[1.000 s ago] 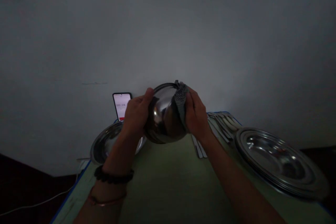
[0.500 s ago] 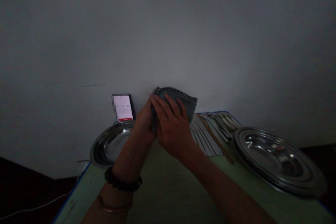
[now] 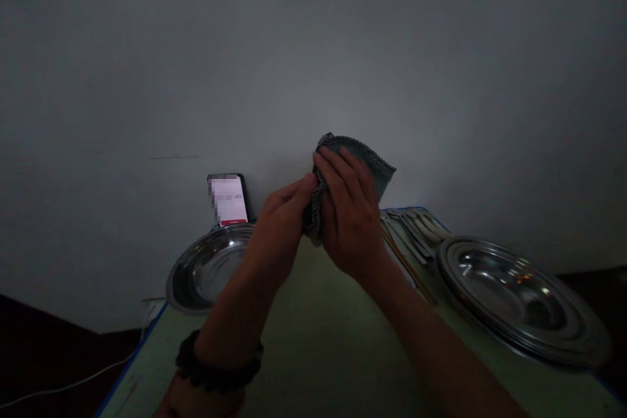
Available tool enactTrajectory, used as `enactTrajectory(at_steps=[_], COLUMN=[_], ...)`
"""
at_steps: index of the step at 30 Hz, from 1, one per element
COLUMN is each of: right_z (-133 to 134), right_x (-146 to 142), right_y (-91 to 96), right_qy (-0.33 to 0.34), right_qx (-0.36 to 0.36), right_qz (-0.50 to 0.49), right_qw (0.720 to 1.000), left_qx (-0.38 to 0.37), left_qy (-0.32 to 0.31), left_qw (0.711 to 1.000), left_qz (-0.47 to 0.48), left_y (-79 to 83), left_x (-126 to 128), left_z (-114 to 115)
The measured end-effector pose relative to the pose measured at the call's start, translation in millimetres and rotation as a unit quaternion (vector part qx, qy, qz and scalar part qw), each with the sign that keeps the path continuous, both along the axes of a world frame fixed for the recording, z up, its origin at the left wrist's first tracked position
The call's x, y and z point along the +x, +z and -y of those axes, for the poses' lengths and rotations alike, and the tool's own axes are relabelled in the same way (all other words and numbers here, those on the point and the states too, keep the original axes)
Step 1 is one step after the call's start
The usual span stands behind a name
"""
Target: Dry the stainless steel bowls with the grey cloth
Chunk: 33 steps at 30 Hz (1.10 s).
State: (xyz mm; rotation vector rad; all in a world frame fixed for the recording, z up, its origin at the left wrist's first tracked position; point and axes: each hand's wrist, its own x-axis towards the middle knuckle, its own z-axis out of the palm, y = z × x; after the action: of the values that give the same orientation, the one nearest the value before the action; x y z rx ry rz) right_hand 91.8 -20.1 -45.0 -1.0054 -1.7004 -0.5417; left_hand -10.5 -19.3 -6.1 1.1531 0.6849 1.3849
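My two hands are raised together above the green table [image 3: 318, 346], both on a grey mesh cloth [image 3: 375, 166]. My right hand [image 3: 350, 222] lies over the near side of the cloth, its fingers wrapped around it. With a dark bead bracelet on its wrist, my left hand [image 3: 281, 225] pinches the cloth's lower left edge with its fingertips. Whatever may be inside or behind the cloth is hidden. No steel bowl shows in my hands.
A shallow steel dish [image 3: 206, 268] sits at the table's back left, with a lit phone [image 3: 228, 199] leaning on the wall behind it. Several spoons and flat utensils [image 3: 416, 228] lie at the back right beside stacked steel plates [image 3: 519, 300]. A white cable [image 3: 73, 382] runs on the floor at left.
A second ago my hands held a shiny steel bowl with the cloth against it. The bowl is no longer in view, and both hands have risen to the right with the cloth.
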Motion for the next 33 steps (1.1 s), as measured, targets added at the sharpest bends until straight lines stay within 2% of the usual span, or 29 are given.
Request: enactTrajectory(at_steps=[2, 4, 7, 8, 11, 14, 17, 20, 23, 25, 27, 29, 33], right_z=[0.3, -0.3, -3.3, -4.9, -9.7, -10.2, -4.0, 3.7, 6.1, 4.2, 1.1, -1.8, -8.3], right_x=[6.8, 17.7, 38.7, 45.4, 57.1, 50.2, 27.9, 4.2, -9.1, -11.2, -9.1, -3.9, 17.5], right_y=[5.8, 12.2, 19.2, 20.2, 19.5, 16.2, 11.8, 5.9, -0.7, -3.9, -4.9, -3.4, 3.2], right_qy=[0.024, 0.055, 0.111, 0.127, 0.138, 0.120, 0.088, 0.033, 0.011, 0.001, -0.006, -0.002, 0.064], right_qx=[-0.003, -0.003, -0.030, -0.043, -0.054, -0.037, -0.015, -0.008, -0.037, -0.044, -0.045, -0.049, -0.039], right_qz=[-0.007, -0.038, -0.127, -0.155, -0.204, -0.198, -0.154, -0.057, 0.061, 0.091, 0.093, 0.079, 0.012], right_qw=[1.000, 0.998, 0.985, 0.979, 0.968, 0.972, 0.984, 0.998, 0.997, 0.995, 0.995, 0.996, 0.997], left_qx=[0.031, 0.058, 0.048, 0.035, 0.031, 0.005, -0.055, -0.124, -0.149, -0.105, -0.029, 0.032, 0.117], left_qy=[0.005, -0.022, -0.059, -0.052, 0.027, 0.067, 0.087, 0.054, 0.068, 0.107, 0.140, 0.136, 0.117], left_qw=[0.999, 0.998, 0.997, 0.998, 0.995, 0.979, 0.956, 0.951, 0.956, 0.975, 0.989, 0.988, 0.971], left_qz=[-0.004, -0.009, -0.023, -0.013, 0.086, 0.193, 0.274, 0.279, 0.242, 0.163, 0.038, -0.068, -0.170], left_y=[-2.7, -5.7, -5.6, -3.9, 2.3, 2.1, -8.1, -21.2, -30.4, -33.2, -33.3, -31.3, -25.3], left_x=[1.0, -1.3, -11.4, -15.7, -26.6, -29.2, -21.4, -7.2, 4.1, 7.0, 6.7, 5.1, 1.8], left_z=[1.1, 0.9, -0.9, -2.1, -9.5, -22.7, -35.5, -38.5, -33.0, -29.2, -26.7, -24.4, -16.6])
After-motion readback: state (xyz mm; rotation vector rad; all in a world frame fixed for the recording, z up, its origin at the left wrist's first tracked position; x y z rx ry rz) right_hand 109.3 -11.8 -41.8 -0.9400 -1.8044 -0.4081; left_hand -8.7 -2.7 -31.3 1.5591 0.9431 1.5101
